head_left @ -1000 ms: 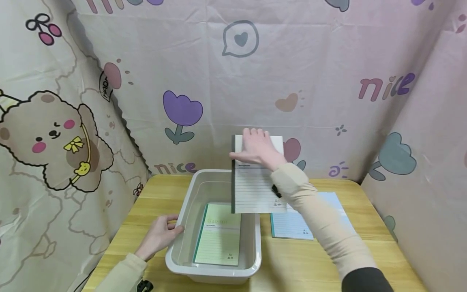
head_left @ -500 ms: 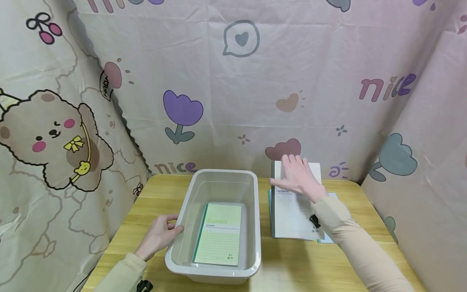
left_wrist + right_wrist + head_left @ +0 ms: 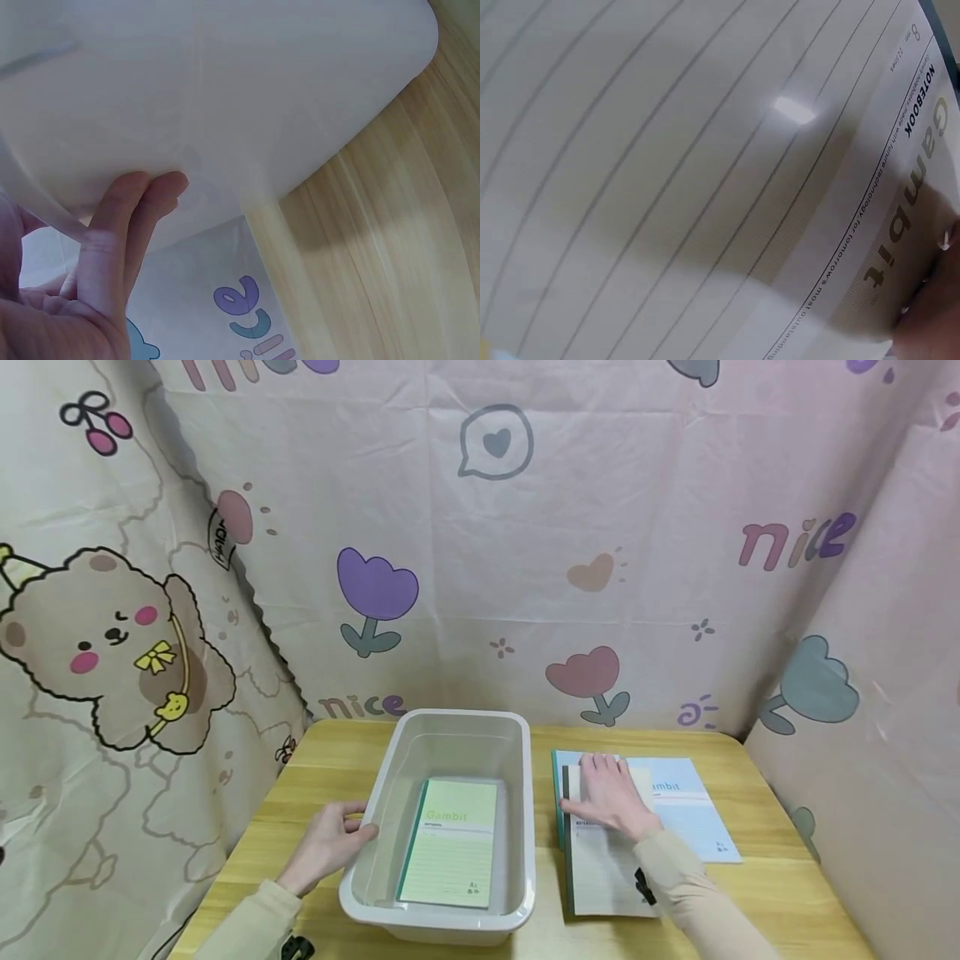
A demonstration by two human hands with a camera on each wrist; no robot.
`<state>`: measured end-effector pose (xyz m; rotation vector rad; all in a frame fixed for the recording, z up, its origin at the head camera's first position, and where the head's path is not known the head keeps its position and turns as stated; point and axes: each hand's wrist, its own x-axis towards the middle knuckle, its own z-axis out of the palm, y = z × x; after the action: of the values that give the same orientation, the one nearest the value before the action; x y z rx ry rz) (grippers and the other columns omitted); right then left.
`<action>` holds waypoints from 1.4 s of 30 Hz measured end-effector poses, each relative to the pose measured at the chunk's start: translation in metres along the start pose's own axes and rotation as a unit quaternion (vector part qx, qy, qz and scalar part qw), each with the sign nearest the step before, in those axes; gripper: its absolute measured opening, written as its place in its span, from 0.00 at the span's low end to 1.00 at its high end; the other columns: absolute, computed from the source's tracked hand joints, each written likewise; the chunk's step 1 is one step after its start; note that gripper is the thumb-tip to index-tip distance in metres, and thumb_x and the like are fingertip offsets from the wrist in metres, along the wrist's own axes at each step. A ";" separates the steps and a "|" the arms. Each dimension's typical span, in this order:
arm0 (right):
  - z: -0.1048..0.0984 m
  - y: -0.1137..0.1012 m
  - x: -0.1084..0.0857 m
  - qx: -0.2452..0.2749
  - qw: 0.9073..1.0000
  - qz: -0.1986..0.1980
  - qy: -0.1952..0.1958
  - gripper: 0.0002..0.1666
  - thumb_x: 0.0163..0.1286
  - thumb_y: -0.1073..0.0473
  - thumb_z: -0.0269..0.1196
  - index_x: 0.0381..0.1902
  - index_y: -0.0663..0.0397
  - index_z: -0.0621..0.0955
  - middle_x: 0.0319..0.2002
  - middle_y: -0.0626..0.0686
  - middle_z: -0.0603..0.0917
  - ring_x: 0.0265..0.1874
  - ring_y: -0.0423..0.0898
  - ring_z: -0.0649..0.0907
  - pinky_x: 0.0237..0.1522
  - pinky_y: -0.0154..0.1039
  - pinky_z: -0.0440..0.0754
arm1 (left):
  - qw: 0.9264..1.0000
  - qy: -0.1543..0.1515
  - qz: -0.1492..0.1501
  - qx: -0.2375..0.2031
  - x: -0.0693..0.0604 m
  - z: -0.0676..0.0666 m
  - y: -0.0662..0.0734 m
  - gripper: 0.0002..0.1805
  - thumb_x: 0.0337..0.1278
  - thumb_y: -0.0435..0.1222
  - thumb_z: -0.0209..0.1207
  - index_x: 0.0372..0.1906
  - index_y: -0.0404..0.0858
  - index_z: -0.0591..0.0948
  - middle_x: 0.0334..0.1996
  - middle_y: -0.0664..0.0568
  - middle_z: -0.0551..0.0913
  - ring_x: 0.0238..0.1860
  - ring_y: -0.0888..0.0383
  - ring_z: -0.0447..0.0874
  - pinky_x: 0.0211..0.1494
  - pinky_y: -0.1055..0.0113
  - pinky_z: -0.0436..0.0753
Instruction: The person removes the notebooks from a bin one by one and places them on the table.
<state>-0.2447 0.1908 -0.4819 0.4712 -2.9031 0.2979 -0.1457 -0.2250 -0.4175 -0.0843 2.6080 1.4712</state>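
My right hand (image 3: 611,797) holds a cream-white notebook (image 3: 611,881) with a dark spine, thumb at its left edge and fingers over the upper part. This notebook overlaps light-blue notebooks (image 3: 693,814) on the right of the table; whether it touches them I cannot tell. Its ruled cover and "Gambit" lettering fill the right wrist view. On the left, my left hand (image 3: 330,843) pinches the rim of a pale plastic bin (image 3: 528,827). In the left wrist view, two of its fingers (image 3: 112,225) press the bin's outer wall. Inside the bin lies a light-green notebook (image 3: 450,843) with a green spine.
A wood-grain table (image 3: 341,760) bears the bin and notebooks. Behind it hangs a printed curtain (image 3: 480,568), and more printed cloth (image 3: 67,810) closes off both sides. A narrow strip of table separates the bin from the notebooks.
My right hand has carried the white notebook from above the bin's right side rightward and down, to over the blue notebooks and nearer the table front. The left hand and bin stay put.
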 end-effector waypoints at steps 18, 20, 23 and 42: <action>0.049 0.001 -0.024 0.012 0.999 0.025 -0.033 0.44 0.52 0.33 0.71 0.54 0.62 0.76 0.47 0.60 0.78 0.48 0.57 0.77 0.49 0.53 0.77 | 1.000 -0.004 -0.003 -0.007 -0.001 0.001 0.000 0.26 0.62 0.27 0.57 0.63 0.19 0.72 0.46 0.27 0.86 0.41 0.40 0.91 0.36 0.54 0.92; 0.050 0.001 -0.024 0.014 0.999 0.018 -0.027 0.45 0.52 0.33 0.71 0.55 0.61 0.75 0.47 0.59 0.77 0.48 0.56 0.76 0.49 0.52 0.77 | 1.000 -0.004 -0.003 -0.008 -0.001 0.001 0.000 0.26 0.62 0.27 0.57 0.63 0.19 0.72 0.46 0.26 0.86 0.41 0.40 0.91 0.36 0.55 0.93; 0.049 0.002 -0.023 0.013 1.000 0.006 -0.003 0.46 0.52 0.33 0.71 0.56 0.61 0.75 0.45 0.58 0.77 0.46 0.55 0.76 0.47 0.50 0.77 | 1.000 -0.001 -0.002 -0.006 -0.001 0.001 0.001 0.26 0.62 0.27 0.57 0.63 0.19 0.72 0.46 0.26 0.86 0.40 0.40 0.91 0.36 0.55 0.93; -0.020 -0.017 0.024 0.021 0.997 -0.011 0.069 0.45 0.57 0.32 0.66 0.58 0.63 0.75 0.48 0.62 0.78 0.50 0.61 0.75 0.49 0.53 0.74 | 1.000 0.003 0.000 -0.003 -0.002 0.001 0.001 0.26 0.61 0.27 0.58 0.63 0.19 0.72 0.44 0.27 0.87 0.38 0.43 0.92 0.34 0.56 0.92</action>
<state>-0.2584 0.1728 -0.4552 0.4682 -2.7613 0.3749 -0.1441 -0.2236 -0.4170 -0.0901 2.6088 1.4809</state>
